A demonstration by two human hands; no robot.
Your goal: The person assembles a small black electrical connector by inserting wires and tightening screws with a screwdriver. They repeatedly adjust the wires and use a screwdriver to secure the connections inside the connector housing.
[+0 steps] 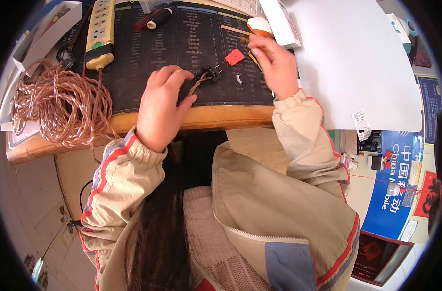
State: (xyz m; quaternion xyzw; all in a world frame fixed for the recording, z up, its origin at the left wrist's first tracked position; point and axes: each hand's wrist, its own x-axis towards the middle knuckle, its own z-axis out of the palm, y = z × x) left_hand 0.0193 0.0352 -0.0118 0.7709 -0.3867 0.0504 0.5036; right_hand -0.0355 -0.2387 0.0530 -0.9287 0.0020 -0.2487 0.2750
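Observation:
A black plug [207, 74] with metal prongs lies on the dark mat, its twisted brown wires running toward me. Beside it rests my left hand [163, 104], index fingertip near the plug's body and thumb apart, close to the wires. My right hand [278, 65] hovers over the mat's right part with thumb and forefinger pinched together. What that pinch holds, if anything, is too small to make out. Just left of those fingers are a red plastic piece [234, 57] and a thin yellow object [253, 57], partly hidden. A small white piece [239, 79] lies below the red one.
A coil of brown twisted cable [61, 104] sits at the left, joined to a yellow power strip [100, 31]. A red-and-black tool [153, 18] lies at the back. An orange-and-white object [260, 27] stands beyond my right hand. The wooden desk edge [226, 116] curves before me.

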